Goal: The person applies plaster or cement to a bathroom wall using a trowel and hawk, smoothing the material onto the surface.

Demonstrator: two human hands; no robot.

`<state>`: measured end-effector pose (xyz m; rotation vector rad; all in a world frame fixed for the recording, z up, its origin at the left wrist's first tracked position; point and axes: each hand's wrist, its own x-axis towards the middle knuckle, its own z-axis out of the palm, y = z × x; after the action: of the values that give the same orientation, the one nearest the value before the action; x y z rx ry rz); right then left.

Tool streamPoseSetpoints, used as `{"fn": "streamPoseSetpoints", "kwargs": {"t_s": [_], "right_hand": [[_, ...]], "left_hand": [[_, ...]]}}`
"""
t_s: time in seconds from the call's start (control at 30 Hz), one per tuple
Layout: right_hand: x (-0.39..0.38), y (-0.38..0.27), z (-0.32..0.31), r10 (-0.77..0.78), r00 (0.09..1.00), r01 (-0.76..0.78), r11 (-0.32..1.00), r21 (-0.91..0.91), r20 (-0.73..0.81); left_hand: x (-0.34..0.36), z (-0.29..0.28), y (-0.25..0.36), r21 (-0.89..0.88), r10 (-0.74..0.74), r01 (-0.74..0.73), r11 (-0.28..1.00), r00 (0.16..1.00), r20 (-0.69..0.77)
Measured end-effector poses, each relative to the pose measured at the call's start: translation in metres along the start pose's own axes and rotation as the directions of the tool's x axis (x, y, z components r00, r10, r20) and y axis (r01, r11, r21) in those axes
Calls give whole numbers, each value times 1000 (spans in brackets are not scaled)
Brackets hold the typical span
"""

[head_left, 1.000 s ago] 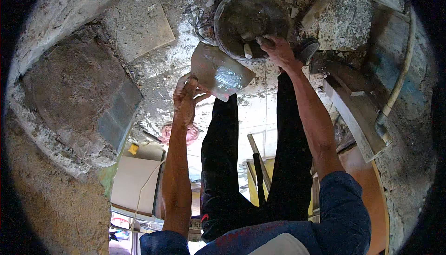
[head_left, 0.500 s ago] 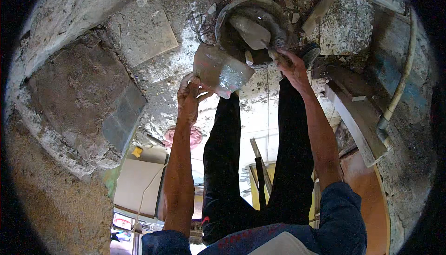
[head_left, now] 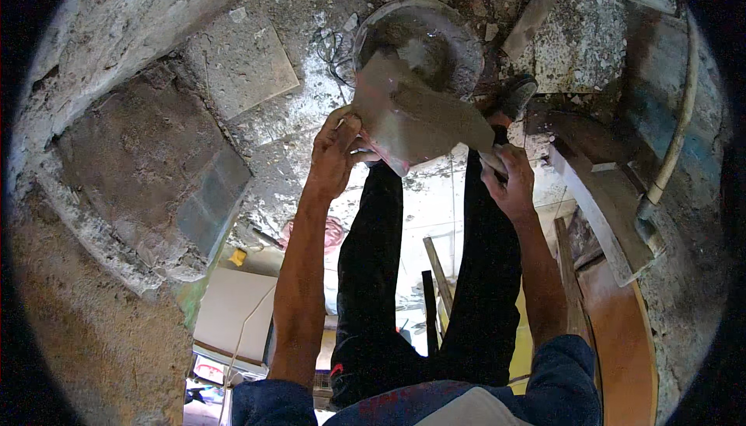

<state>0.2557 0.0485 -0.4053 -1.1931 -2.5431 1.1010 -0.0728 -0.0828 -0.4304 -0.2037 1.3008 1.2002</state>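
Your left hand (head_left: 336, 154) grips the near edge of a flat, square mortar board (head_left: 412, 111), fingers curled around its rim. The board is smeared grey with wet cement, rough and matte. Your right hand (head_left: 509, 185) is closed around the handle of a trowel (head_left: 454, 119), whose wedge-shaped blade lies flat on the board, coated in the same grey (blade and mortar are hard to tell apart). Just beyond the board sits a round, crusted pan (head_left: 435, 34) on the floor (head_left: 311, 115), partly hidden by the board. The floor is rubble-strewn concrete, with a square grey tile (head_left: 241, 65) lying towards its far left.
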Motion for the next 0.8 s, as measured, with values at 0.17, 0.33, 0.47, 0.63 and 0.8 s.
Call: {"fn": "streamPoseSetpoints", "kwargs": {"t_s": [0.17,0.33,0.47,0.63,0.8], "right_hand": [[7,5,22,85,996,-85,996,10,6],[5,24,37,94,995,-92,994,60,-33],[11,37,57,127,988,-123,991,50,-91],[41,32,78,177,984,-177,984,-14,5],[92,32,93,-177,983,154,941,-302,-48]], "left_hand": [[-11,7,12,6,30,-31,1000,995,91],[-19,16,21,91,72,-87,992,985,156],[-21,12,32,149,76,-95,984,988,131],[-25,5,38,135,151,-159,978,986,70],[-30,29,36,162,238,-240,957,971,33]]}}
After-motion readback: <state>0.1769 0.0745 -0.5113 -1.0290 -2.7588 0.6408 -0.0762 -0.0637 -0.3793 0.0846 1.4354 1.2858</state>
